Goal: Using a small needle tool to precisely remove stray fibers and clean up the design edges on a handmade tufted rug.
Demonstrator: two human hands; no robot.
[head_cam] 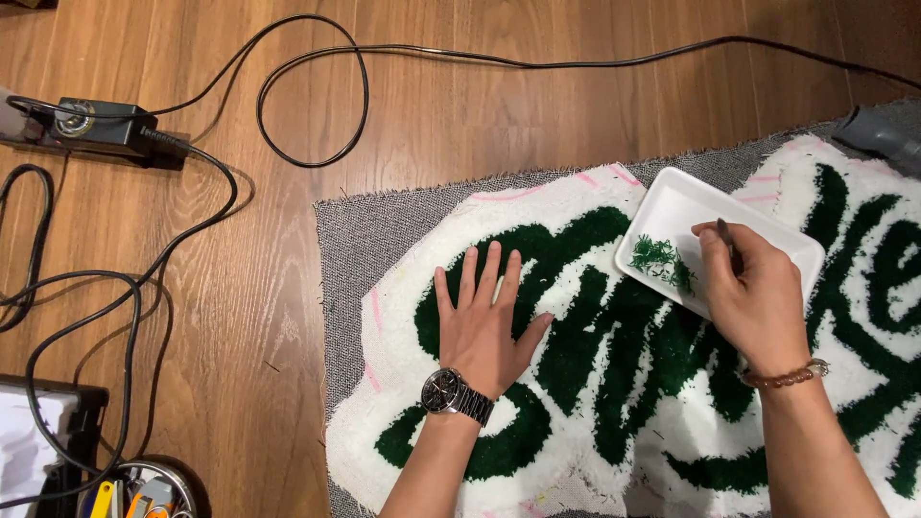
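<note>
left hand (483,321) lies flat, fingers spread, palm down on the tufted rug (614,384) at frame centre, seemingly to steady the white and dark green pile. right hand (758,293), centre right, is pinched round a thin dark tool (727,242), likely tweezers, tip held over a white foam tray (758,225) resting on the rug. small heap of green yarn trimmings (662,259) sits in the tray's left half, just beside the fingertips. grey backing cloth (355,240) rims the rug on the wood floor (240,288). upper left: black power adapter (96,125) with cables (317,96) looping across the floor, well apart from the hands. grey device (878,134) at upper right edge; tool container (144,494) lower left. nothing blocks either hand.
</note>
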